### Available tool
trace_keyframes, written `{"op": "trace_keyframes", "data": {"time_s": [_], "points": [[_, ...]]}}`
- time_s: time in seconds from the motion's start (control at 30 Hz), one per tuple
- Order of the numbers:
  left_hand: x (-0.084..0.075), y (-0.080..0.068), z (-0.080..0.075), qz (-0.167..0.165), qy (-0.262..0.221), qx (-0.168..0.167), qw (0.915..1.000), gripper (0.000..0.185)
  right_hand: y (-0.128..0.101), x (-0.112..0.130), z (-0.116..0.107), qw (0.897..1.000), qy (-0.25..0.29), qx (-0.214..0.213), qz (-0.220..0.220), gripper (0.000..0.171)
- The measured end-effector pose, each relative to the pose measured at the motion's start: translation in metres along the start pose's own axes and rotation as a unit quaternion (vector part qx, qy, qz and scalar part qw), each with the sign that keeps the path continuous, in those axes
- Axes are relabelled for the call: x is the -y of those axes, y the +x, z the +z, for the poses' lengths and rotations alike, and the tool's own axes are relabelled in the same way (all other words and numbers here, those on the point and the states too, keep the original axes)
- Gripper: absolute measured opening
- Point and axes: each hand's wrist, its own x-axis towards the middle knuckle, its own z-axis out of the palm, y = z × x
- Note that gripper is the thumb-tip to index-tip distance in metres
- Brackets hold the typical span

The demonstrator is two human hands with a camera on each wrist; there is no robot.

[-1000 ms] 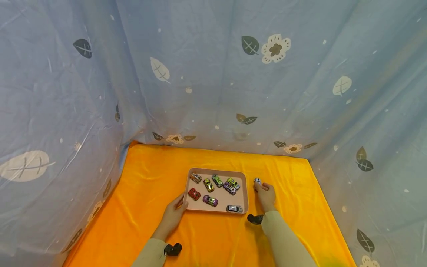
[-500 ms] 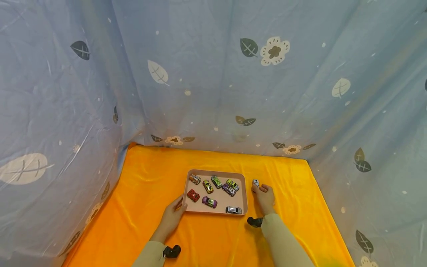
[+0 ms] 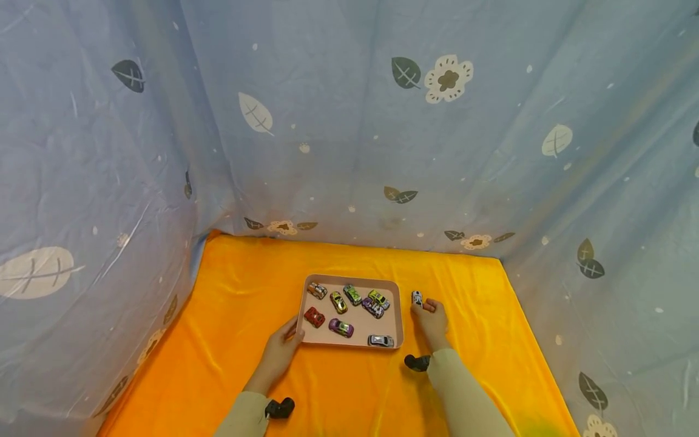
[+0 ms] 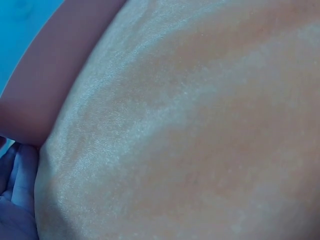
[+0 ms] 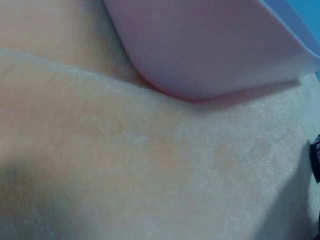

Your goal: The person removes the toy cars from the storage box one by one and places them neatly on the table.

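A beige tray [image 3: 400,315] lies on the orange cloth [image 3: 338,388] and carries several toy cars, among them a red one [image 3: 314,317] and a purple one [image 3: 341,328]. My left hand [image 3: 283,347] holds the tray's near left corner, thumb on the rim. Just right of the tray, my right hand [image 3: 431,317] has curled fingers pinching a small white toy car [image 3: 417,297] that stands on the cloth. In the left wrist view only blurred cloth, the tray's edge [image 4: 55,75] and fingertips [image 4: 15,200] show. The right wrist view shows the tray's corner [image 5: 210,50] above cloth.
Blue curtains [image 3: 349,133] printed with leaves and flowers wall in the cloth at the back and on both sides. Bare orange cloth stretches left, right and behind the tray. Black wrist cameras [image 3: 417,362] sit on both sleeves.
Almost nothing: both hands keep their places at the tray and the white car; only the head view drifts slightly.
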Motion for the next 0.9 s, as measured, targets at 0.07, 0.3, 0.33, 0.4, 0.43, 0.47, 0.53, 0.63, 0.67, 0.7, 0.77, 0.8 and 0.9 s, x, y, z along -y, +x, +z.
{"op": "trace_keyframes", "data": {"time_s": [0.07,0.3,0.33,0.4,0.43,0.47,0.53,0.63,0.67,0.7,0.77,0.8,0.9], "points": [[0.000,0.000,0.000,0.003,0.003,0.000,1.0000,0.051,0.000,0.001,-0.001,1.000,0.006,0.003,-0.007,0.061],[0.003,-0.001,0.000,0.009,0.004,0.004,0.9999,0.050,-0.002,0.002,-0.009,0.998,0.050,0.034,-0.024,0.065],[0.003,-0.002,0.000,0.009,0.004,0.004,0.9999,0.050,-0.003,0.002,-0.010,0.998,0.049,0.037,-0.029,0.064],[0.004,-0.003,0.000,0.010,0.005,0.003,0.9999,0.050,-0.006,0.003,-0.012,0.997,0.044,0.041,-0.045,0.063],[0.004,-0.003,0.000,0.010,0.003,0.002,0.9999,0.050,-0.007,0.004,-0.011,0.996,0.038,0.047,-0.058,0.063],[0.003,-0.003,0.000,0.011,0.003,0.000,0.9999,0.050,-0.010,0.007,-0.011,0.996,0.032,0.051,-0.072,0.062],[0.003,-0.004,-0.001,0.013,0.004,-0.001,0.9999,0.050,-0.015,0.013,-0.009,0.993,0.021,0.064,-0.098,0.061],[0.003,-0.004,-0.001,0.014,0.002,-0.002,0.9999,0.049,-0.025,0.021,-0.005,0.986,0.004,0.086,-0.144,0.061],[0.004,-0.004,-0.001,0.015,0.003,-0.003,0.9999,0.049,-0.029,0.023,-0.003,0.983,0.000,0.091,-0.156,0.060],[0.004,-0.003,-0.001,0.015,0.003,-0.003,0.9999,0.049,-0.032,0.025,-0.002,0.981,-0.004,0.098,-0.166,0.058],[0.005,-0.003,0.000,0.016,-0.001,-0.002,0.9999,0.049,-0.038,0.027,0.002,0.977,-0.014,0.110,-0.184,0.056],[0.005,-0.003,0.000,0.015,-0.003,-0.002,0.9999,0.049,-0.040,0.028,0.003,0.975,-0.020,0.114,-0.189,0.054],[0.005,-0.002,0.001,0.017,-0.012,-0.001,0.9998,0.050,-0.045,0.027,0.007,0.969,-0.027,0.131,-0.206,0.051]]}}
